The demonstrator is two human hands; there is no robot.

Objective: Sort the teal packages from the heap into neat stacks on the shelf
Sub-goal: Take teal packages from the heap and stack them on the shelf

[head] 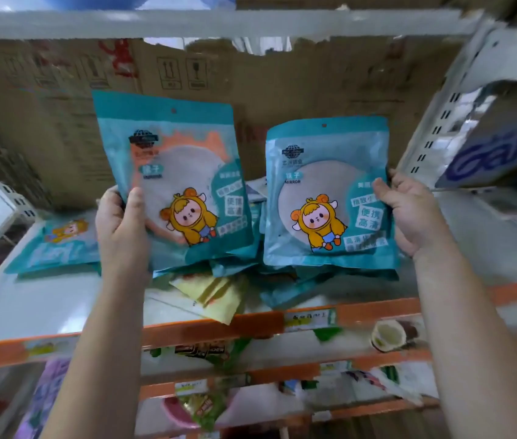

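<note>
My left hand [120,223] grips the lower left corner of a teal mirror package [171,172] with a yellow cartoon figure, held upright above the shelf [44,305]. In my right hand [409,213] is a second teal package [326,191], pinched at its right edge and also facing me. Under both lies a loose heap of teal packages [282,280] on the shelf's middle. Flat at the shelf's left sits a low stack of teal packages [57,245].
Yellow-green packets [219,296] lie at the shelf's front edge near the orange rail [187,331]. Cardboard boxes [60,128] line the back. A perforated metal upright [434,128] and another shelf stand right. Lower shelves hold snack bags.
</note>
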